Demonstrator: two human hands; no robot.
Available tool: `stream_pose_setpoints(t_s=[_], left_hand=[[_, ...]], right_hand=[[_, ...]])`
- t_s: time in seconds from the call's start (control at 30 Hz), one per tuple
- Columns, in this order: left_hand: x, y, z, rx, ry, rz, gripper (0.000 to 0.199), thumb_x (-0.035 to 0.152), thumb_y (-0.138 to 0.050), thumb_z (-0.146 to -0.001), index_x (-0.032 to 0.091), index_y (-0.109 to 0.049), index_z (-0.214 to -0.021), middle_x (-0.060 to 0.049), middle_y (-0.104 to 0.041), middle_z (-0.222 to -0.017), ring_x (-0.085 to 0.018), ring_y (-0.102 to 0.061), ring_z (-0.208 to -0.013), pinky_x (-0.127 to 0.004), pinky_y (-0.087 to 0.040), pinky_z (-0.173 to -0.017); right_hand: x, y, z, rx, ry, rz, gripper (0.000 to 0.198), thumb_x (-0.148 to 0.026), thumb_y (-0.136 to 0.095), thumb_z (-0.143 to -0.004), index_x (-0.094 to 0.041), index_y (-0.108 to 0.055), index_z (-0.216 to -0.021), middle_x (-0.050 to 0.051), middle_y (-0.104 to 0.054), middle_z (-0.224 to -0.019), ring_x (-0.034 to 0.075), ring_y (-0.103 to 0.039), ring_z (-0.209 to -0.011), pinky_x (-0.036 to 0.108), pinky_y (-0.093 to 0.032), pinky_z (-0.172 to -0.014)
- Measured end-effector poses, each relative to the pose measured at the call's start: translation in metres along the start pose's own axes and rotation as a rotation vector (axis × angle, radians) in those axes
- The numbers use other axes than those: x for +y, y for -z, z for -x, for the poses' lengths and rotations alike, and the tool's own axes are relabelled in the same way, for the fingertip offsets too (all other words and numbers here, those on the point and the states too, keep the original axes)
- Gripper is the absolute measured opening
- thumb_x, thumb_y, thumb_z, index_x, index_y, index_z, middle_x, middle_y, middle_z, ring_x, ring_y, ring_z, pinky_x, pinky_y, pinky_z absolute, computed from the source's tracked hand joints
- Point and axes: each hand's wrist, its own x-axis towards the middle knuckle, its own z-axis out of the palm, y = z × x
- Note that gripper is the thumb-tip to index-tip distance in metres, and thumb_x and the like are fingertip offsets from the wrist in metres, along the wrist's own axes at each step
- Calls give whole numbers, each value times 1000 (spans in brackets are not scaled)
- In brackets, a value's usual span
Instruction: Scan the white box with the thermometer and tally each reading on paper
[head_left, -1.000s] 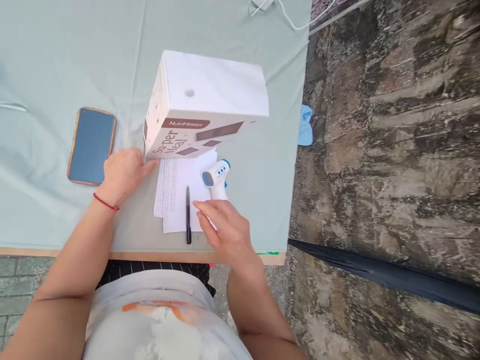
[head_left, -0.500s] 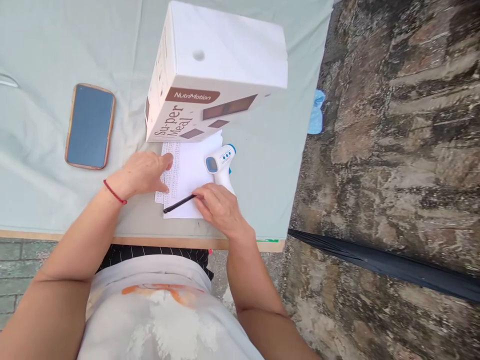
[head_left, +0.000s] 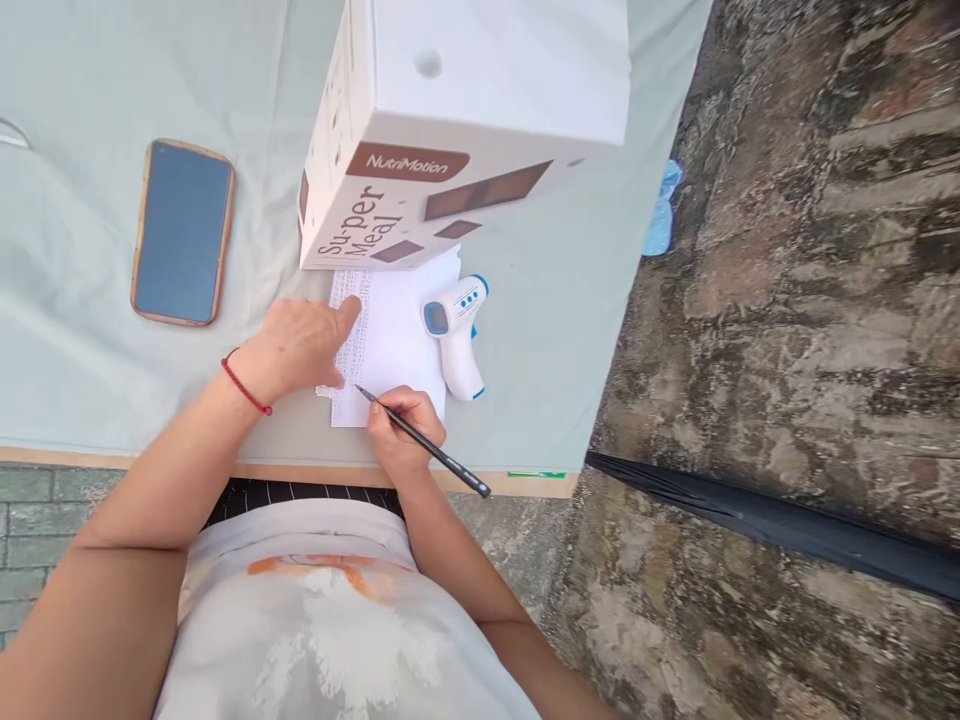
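Observation:
My right hand (head_left: 406, 432) grips a black pencil (head_left: 439, 456), its sharp tip pointing up and left at the paper. Under both hands lies a white sheet of paper (head_left: 397, 340) with columns of small marks along its left side; its far end goes under a white box. My left hand (head_left: 304, 345) rests on the sheet's left edge, thumb and forefinger spread apart, holding nothing. Beside the sheet's right edge, partly over it, lies a white and blue infrared thermometer (head_left: 459, 340). Whether the tip touches the paper I cannot tell.
The tall white box (head_left: 495, 80) with brown labels stands behind the paper. A phone (head_left: 184, 232) in a brown case lies left on the cloth-covered table (head_left: 555, 330). Beyond the table's right edge are a blue plastic item (head_left: 660, 215), a stone surface (head_left: 810, 300) and a black folded strip (head_left: 750, 520).
The pencil has turned round in my right hand, its tip now at the marked columns and its other end toward me. That hand has moved off the thermometer's handle. My left hand stays on the paper.

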Motion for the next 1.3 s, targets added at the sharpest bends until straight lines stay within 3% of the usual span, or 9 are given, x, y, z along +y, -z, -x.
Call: stream_pose_setpoints(t_s=[0.2,0.57,1.3], left_hand=[[0,-2,0,0,5,-13,68,45,-76,-82,16,-43,-134,-13,-73,-99,-33,-72,-98,-34,-49,-76],[-2,-3,-1,12,-9,-3,66,45,-76,-81,17,-44,-131,-13,-73,-97,-34,-71,-96,-34,-48,-74],[-1,-1,-1,-14,33,27,64,46,-75,-82,17,-45,-131,-13,-72,-100,-34,-71,-99,-36,-48,-79]], right_hand=[[-1,2,-3,-42,116,34,10,-24,-58,-86,-23,-54,-77,-6,-58,-61,11,-51,-49,24,-41,-49],[-8,-1,-7,-45,174,79,10,-21,-56,-85,-24,-52,-77,-7,-58,-61,11,-51,-49,25,-41,-49],[-10,-1,-7,-40,125,66,10,-20,-56,-83,-24,-51,-76,-7,-56,-61,11,-48,-49,25,-40,-49]])
